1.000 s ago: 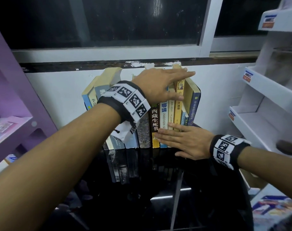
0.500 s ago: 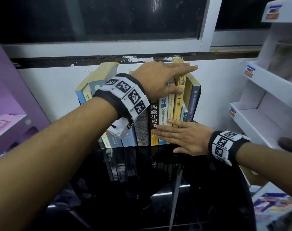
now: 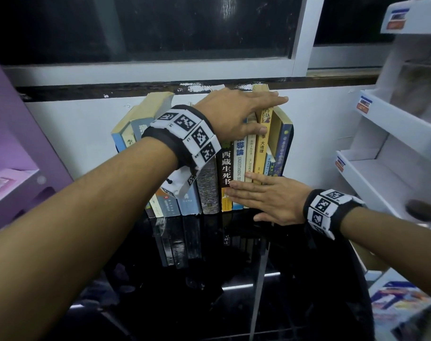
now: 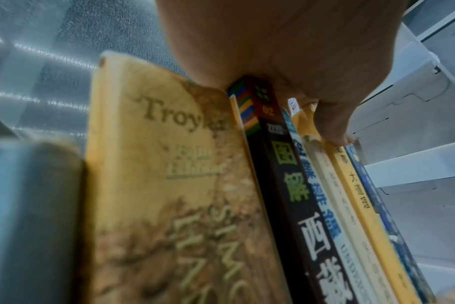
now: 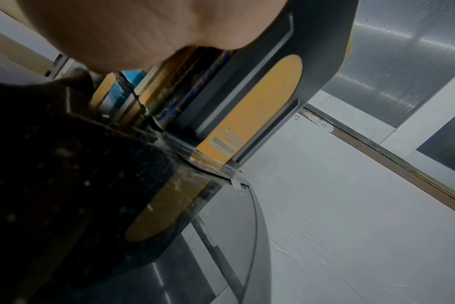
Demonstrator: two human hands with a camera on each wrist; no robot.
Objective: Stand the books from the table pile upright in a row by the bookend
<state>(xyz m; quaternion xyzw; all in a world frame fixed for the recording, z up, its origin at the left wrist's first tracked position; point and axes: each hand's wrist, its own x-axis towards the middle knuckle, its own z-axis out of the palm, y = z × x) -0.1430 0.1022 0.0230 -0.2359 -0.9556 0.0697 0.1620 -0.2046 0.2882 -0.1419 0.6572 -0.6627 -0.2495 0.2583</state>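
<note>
Several books (image 3: 226,168) stand upright in a row on the black glossy table (image 3: 209,279), spines toward me. At the row's right end is a dark grey bookend (image 3: 292,141), also seen in the right wrist view (image 5: 317,51). My left hand (image 3: 249,112) lies over the tops of the books with straight fingers, and its thumb (image 4: 333,127) presses on the yellow spine (image 3: 261,148). My right hand (image 3: 249,195) lies flat against the lower spines, fingers straight and pointing left. The leftmost books (image 3: 145,112) lean to the right.
A white display rack (image 3: 391,134) stands close on the right and a purple shelf unit (image 3: 10,148) on the left. The white wall and a dark window sill (image 3: 160,82) are right behind the row. Magazines (image 3: 401,306) lie low at the right.
Both hands stay where they were on the row of books. Only the head view has drifted slightly.
</note>
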